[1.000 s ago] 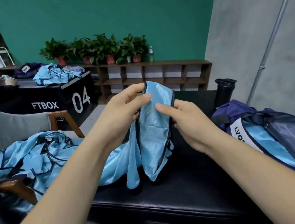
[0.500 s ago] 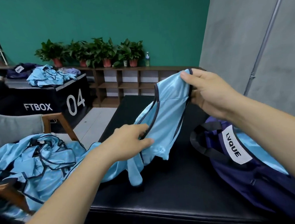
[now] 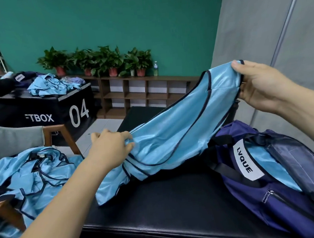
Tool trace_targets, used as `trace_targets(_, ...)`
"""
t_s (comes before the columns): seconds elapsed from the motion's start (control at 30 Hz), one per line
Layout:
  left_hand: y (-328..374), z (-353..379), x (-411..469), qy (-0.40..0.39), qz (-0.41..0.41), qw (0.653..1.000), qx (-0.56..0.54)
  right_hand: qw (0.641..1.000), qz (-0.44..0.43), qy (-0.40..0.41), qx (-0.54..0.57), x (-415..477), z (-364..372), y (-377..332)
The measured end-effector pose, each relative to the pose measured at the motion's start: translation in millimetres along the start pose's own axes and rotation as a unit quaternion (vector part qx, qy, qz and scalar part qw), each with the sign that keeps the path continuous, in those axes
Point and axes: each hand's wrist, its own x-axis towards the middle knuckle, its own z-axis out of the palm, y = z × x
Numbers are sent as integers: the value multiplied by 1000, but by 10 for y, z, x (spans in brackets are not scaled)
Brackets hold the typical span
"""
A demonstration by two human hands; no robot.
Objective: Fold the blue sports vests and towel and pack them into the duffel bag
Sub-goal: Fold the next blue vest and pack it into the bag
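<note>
Loose pile: a heap of crumpled light-blue satin vests with dark piping (image 3: pixel 29 177) lies on a wooden-framed chair (image 3: pixel 64 139) off the left edge of the black padded bench (image 3: pixel 169 208), likely waiting its turn.
Left hand: the left hand (image 3: pixel 110 147) is closed, fingers bunching the lower end of the vest just above the bench's left edge, apparently anchoring it so the cloth can be pulled straight.
Vest in hand: one light-blue sports vest with navy trim (image 3: pixel 176 134) stretches in the air from low left to high right over the bench, a loose corner drooping to the bench top.
Right hand: the right hand (image 3: pixel 258 86) pinches the vest's shoulder end between thumb and fingers, raised above the far right corner, I'd guess to draw out the creases before folding.
Bag: a navy fabric duffel bag with a white "LVQUE" label (image 3: pixel 270 185) sits open on the bench's right edge, blue cloth already showing inside.
Towel: I cannot pick one out.
</note>
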Motion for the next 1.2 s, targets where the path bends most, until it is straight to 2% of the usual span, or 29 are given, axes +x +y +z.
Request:
trace_targets(0.13,-103,63,55,0,-64,998,-16,1000,-1,-3,-2,-14,-36,-17)
trace_targets(0.23,-113,179,102,-52,-97,981,-160,1000,3,-10,-11,-31,-18,-21)
trace_targets(0.37,-109,470,145,-120,-127,958,-228,999,-1,-21,-24,-67,41,-33)
trace_targets(0.5,-30,608,180,-131,-173,925,-312,999,1,-26,-34,-115,51,-55)
trace_targets(0.7,175,745,272,-142,-170,892,-395,998,8,-34,-60,-197,46,-75)
trace_targets(0.87,202,596,361,-142,-215,803,-537,997,18,-29,-66,-242,4,-77)
trace_targets(1.0,196,261,356,-143,-226,693,-669,998,27,-22,-52,-259,-67,-127)
trace_targets(1.1,154,-22,326,-125,-182,602,-768,999,31,-20,-34,-270,-106,-200)
trace_targets(1.13,141,-135,312,-107,-173,586,-784,999,29,-18,-21,-278,-112,-236)
trace_targets(1.2,110,-372,310,-65,-157,588,-791,1000,22,-9,7,-291,-124,-327)
